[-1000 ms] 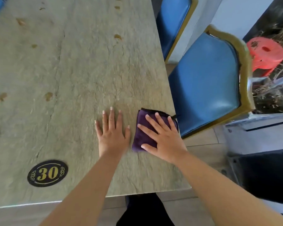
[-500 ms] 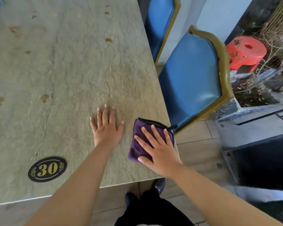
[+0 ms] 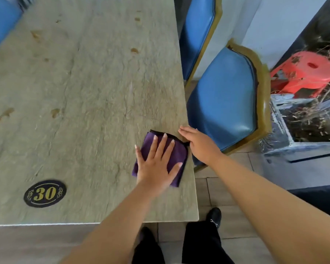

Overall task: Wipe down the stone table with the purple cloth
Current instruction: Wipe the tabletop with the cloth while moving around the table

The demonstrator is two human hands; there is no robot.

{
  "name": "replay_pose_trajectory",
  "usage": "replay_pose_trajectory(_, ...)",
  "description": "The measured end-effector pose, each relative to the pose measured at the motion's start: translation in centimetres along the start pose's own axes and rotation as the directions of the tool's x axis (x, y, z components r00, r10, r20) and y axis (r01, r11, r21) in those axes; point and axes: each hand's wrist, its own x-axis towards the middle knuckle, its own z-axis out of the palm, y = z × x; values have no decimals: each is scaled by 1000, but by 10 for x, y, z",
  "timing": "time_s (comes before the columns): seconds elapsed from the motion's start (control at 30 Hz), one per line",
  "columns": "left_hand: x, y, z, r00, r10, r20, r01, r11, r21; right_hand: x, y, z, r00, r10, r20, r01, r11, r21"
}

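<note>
The folded purple cloth (image 3: 176, 151) lies near the right edge of the grey-green stone table (image 3: 88, 96). My left hand (image 3: 157, 164) presses flat on the cloth with its fingers spread and straight. Just to the cloth's right, my right hand (image 3: 199, 144) is at the table's right edge with fingers straight, off the cloth. Brown stains dot the tabletop to the left and farther back.
A black oval plaque (image 3: 44, 193) with "30" sits near the front left. Two blue padded chairs (image 3: 225, 100) stand close along the table's right side. A red plastic stool (image 3: 305, 73) and a planter of dry twigs are farther right. Another blue chair is at the top left.
My right hand has come off the cloth and moved to the table's right edge. My left hand has shifted right from the bare stone onto the cloth.
</note>
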Motion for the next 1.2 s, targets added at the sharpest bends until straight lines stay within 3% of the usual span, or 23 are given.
replay_pose_trajectory(0.07,43,-15,-9,987,-163,13,163,986,29,9,8,-9,1000,-9,-5,9,999,47)
replay_pose_trajectory(0.17,95,-19,-19,917,-398,36,399,916,-49,17,22,-19,992,-67,107,64,998,29)
replay_pose_trajectory(0.27,115,-2,-19,854,-520,19,520,850,-85,25,33,-30,964,-156,215,146,987,59)
replay_pose_trajectory(0.37,94,26,-11,843,-537,-33,533,841,-94,34,36,-34,962,-179,207,159,981,110)
replay_pose_trajectory(0.5,35,72,8,865,-495,-83,490,869,-72,47,32,-31,994,2,109,-29,968,249)
replay_pose_trajectory(0.6,3,83,13,904,-423,-59,419,905,-68,59,25,-29,992,-20,121,-1,986,168)
replay_pose_trajectory(0.7,12,68,5,892,-449,-50,444,892,-84,72,17,-29,989,4,145,-24,991,135)
replay_pose_trajectory(0.83,69,34,-9,771,-636,-34,631,770,-94,93,4,-32,985,98,141,-121,980,160)
replay_pose_trajectory(0.97,115,26,-19,634,-773,24,767,624,-151,129,-7,-47,959,44,280,-54,998,26)
replay_pose_trajectory(1.03,114,45,-13,660,-751,-26,742,657,-135,155,-7,-58,940,2,340,27,996,-80)
replay_pose_trajectory(1.1,101,65,-5,732,-675,-95,665,738,-118,182,-4,-67,928,-31,370,100,981,-169)
replay_pose_trajectory(1.2,91,62,1,804,-586,-103,577,810,-107,216,-1,-75,922,-41,386,153,952,-264)
